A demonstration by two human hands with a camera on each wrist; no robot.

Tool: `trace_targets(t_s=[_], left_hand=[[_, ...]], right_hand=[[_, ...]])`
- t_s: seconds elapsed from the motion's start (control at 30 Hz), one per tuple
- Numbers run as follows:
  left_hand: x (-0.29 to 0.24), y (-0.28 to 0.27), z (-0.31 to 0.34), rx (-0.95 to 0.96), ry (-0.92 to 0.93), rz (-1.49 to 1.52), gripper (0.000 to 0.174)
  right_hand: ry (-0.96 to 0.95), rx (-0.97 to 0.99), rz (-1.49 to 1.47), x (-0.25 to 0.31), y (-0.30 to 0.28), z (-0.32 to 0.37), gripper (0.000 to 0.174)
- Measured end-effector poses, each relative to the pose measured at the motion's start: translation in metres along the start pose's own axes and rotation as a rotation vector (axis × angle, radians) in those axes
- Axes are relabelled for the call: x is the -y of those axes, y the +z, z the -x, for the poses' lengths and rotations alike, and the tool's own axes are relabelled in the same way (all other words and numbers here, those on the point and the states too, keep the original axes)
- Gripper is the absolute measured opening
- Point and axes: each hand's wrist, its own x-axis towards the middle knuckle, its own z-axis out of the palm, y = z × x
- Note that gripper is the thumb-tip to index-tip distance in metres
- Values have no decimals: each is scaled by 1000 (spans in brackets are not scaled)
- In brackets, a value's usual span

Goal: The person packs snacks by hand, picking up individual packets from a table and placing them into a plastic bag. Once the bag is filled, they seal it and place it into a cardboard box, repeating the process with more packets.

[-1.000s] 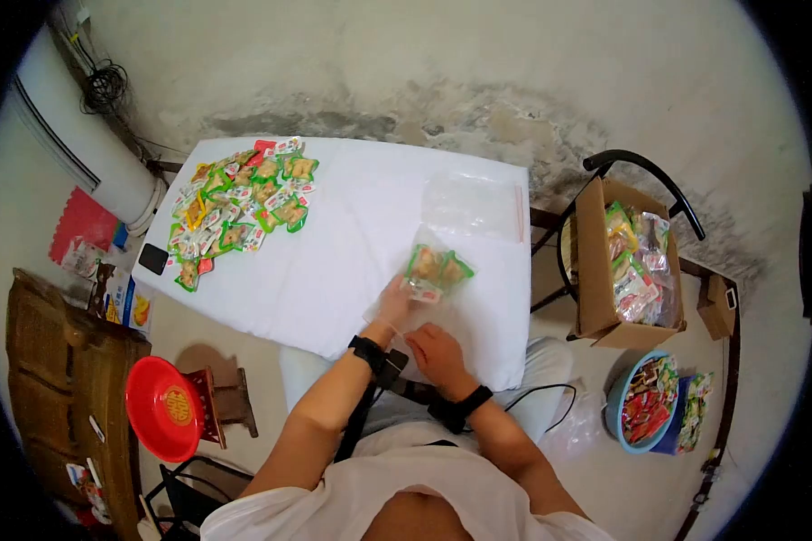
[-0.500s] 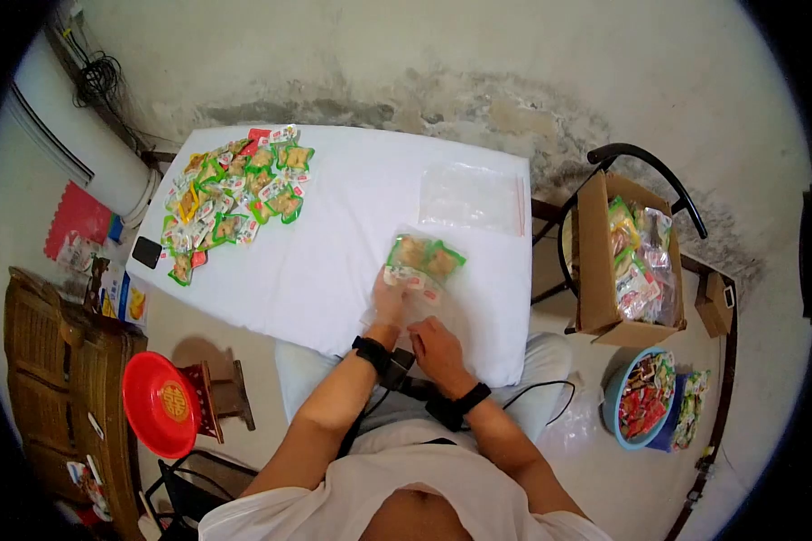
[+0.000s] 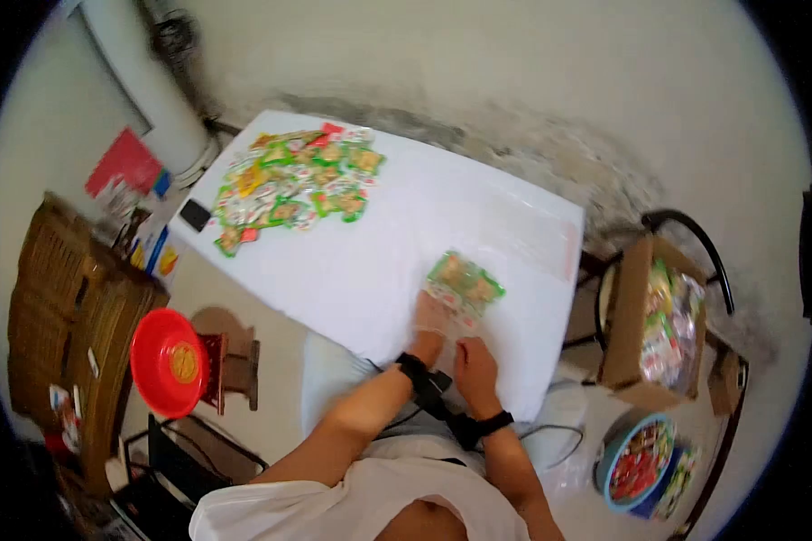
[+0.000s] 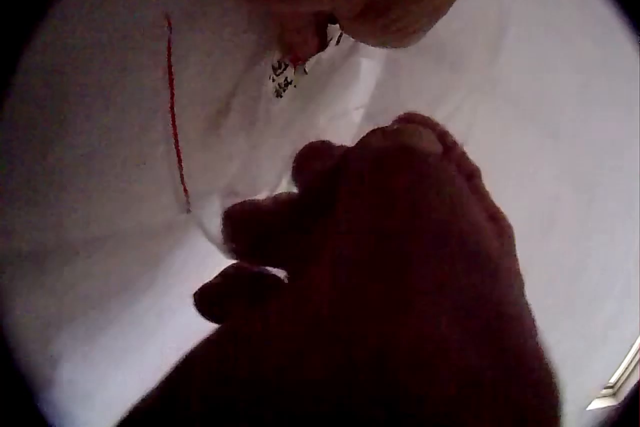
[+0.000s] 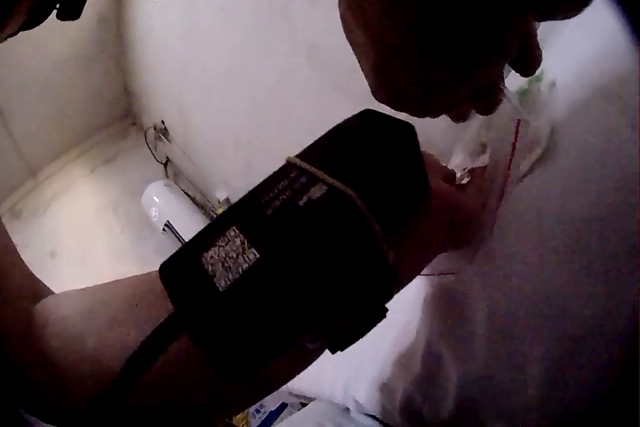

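A clear plastic bag with green-edged snack packets (image 3: 465, 281) lies near the front right of the white table. The left hand (image 3: 431, 317) grips its near left part, fingers curled in the left wrist view (image 4: 390, 247). Close to its right, the right hand (image 3: 476, 368) pinches the bag's near edge, its fingers bent in the right wrist view (image 5: 450, 42). A red strip (image 5: 513, 152) runs along the bag there. Both wrist views are dark, and the fingertips are partly hidden.
Many snack packets (image 3: 289, 213) cover the table's left part, beside a black phone (image 3: 195, 215). A flat clear bag (image 3: 525, 236) lies at the right. Beyond stand a filled carton (image 3: 630, 334) and a blue basin (image 3: 615, 451); a red basin (image 3: 158, 361) stands left.
The head view has turned, shifting the table and hands rightward in the picture. Both hands still hold the bag; its packets lie flatter and more side by side than a second ago.
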Motion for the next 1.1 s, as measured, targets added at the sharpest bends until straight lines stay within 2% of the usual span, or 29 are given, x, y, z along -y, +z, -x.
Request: trace_targets(t_s=[0.13,0.2,0.37,0.4,0.47,0.5,0.57,0.63,0.7,0.77,0.83,0.87,0.93,0.97,1.03,1.07,1.1], left_hand=[[0,4,18,43,-14,-34,33],[-2,0,33,79,-45,-58,33],[-42,-34,84,141,-186,-187,36],[-55,-45,87,118,-167,-183,36],[-91,-78,97,398,-244,-311,40],[-106,-95,93,385,-235,-308,40],[-129,-136,72,264,-80,-394,39],[-149,-171,51,-7,36,-338,38],[-187,-187,44,-203,134,-387,33],[-204,-234,16,-383,149,-491,27],[-217,-261,-6,-593,332,-622,26],[-227,-271,-13,-597,331,-618,26],[-247,-286,-24,-910,654,-1483,31],[-255,-287,-25,-916,650,-1480,31],[-275,-271,-19,-875,637,-1723,36],[-289,-254,-13,-776,460,-1870,35],[-290,-257,-16,-774,457,-1867,35]], right_hand=[[-41,31,51,5,-5,-6,11],[73,150,48,9,-7,-7,15],[14,211,49,-8,7,-1,24],[-10,216,59,-11,11,0,25],[-33,260,77,-15,15,1,26],[-37,287,110,-16,17,1,27],[-59,301,122,-19,21,3,27],[-88,316,133,-21,24,3,27],[-140,225,193,-22,24,2,24],[-145,211,221,-22,24,-2,24],[-141,189,257,-27,25,-5,24],[-130,194,261,-31,28,-5,27],[-123,206,266,-36,30,-6,29],[-133,214,276,-38,31,-6,28],[-143,227,289,-41,33,-7,28],[-164,213,276,-43,34,-6,27],[-184,197,264,-44,35,-6,27]])
